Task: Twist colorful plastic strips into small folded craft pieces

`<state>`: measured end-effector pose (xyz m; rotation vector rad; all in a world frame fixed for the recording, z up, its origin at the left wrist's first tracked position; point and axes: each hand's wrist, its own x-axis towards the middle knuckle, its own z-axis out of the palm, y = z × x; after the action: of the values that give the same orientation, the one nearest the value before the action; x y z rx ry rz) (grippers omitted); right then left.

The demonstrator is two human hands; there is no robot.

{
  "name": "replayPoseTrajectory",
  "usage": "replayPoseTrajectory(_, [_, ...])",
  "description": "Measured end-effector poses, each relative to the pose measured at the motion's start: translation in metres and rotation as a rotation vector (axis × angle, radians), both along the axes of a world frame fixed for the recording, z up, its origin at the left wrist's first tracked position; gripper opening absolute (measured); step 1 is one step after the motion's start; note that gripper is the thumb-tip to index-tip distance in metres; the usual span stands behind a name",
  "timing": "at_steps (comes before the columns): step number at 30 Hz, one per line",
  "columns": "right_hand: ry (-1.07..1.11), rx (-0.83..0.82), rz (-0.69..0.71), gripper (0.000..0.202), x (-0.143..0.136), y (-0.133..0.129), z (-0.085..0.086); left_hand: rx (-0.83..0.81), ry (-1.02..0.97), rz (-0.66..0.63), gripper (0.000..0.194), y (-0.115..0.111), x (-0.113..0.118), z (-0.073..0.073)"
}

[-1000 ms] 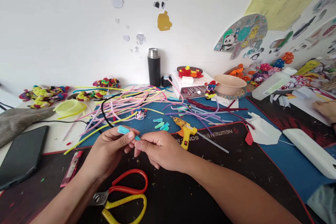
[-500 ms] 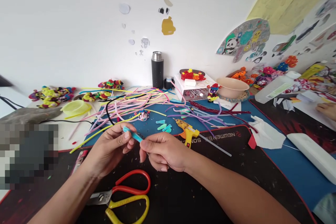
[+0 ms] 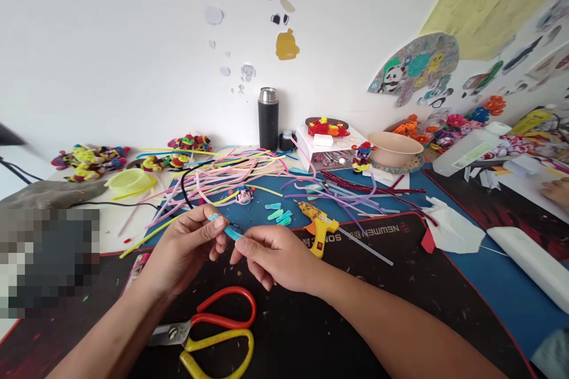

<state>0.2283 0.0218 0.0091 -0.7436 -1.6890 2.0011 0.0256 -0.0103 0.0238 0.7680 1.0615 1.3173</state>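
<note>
Between my two hands is a short light-blue pipe cleaner (image 3: pixel 233 233), slanting down to the right. My left hand (image 3: pixel 191 249) pinches its upper end between thumb and fingers. At the lower end, my right hand (image 3: pixel 278 254) grips it with thumb and forefinger. Several short blue and green pipe cleaner pieces (image 3: pixel 278 214) lie on the mat just beyond. A yellow hot glue gun (image 3: pixel 323 228) rests right of them, a glue stick (image 3: pixel 365 247) protruding from its back. Nearer me lie scissors (image 3: pixel 222 324) with one red and one yellow handle, their blades partly covered by my left forearm.
Long pink and yellow pipe cleaners (image 3: pixel 231 169) spread across the back. Purple stems (image 3: pixel 329 192) lie behind the glue gun. A black flask (image 3: pixel 268 121), a white box (image 3: pixel 306 151) and a beige bowl (image 3: pixel 395 150) stand by the wall. Another person's hand (image 3: pixel 556 190) shows far right.
The blue pipe cleaner now looks slightly bent, and my right hand has shifted a little, its lower fingers moving left and up. Both hands keep hold of it.
</note>
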Motion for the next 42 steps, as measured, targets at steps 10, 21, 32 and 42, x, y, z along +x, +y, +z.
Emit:
replayPoseTrajectory(10, [-0.135, 0.284, -0.154, 0.043, 0.0005, 0.0002, -0.0056, -0.036, -0.066, 0.039, 0.045, 0.0014, 0.0061, -0.0003])
replayPoseTrajectory(21, [0.056, 0.037, -0.088, 0.05, -0.0006, 0.0008, -0.0071, -0.024, -0.009, 0.039, 0.048, 0.0016, 0.0009, -0.0012])
replayPoseTrajectory(32, [-0.058, 0.233, -0.179, 0.044, -0.0003, 0.0008, -0.0013, -0.013, 0.008, 0.057, 0.051, -0.0004, 0.0079, -0.0028])
replayPoseTrajectory(42, [-0.271, 0.725, -0.232, 0.037, 0.0034, 0.0012, -0.0054, 0.011, 0.029, 0.07, 0.051, -0.0013, 0.0096, -0.0009])
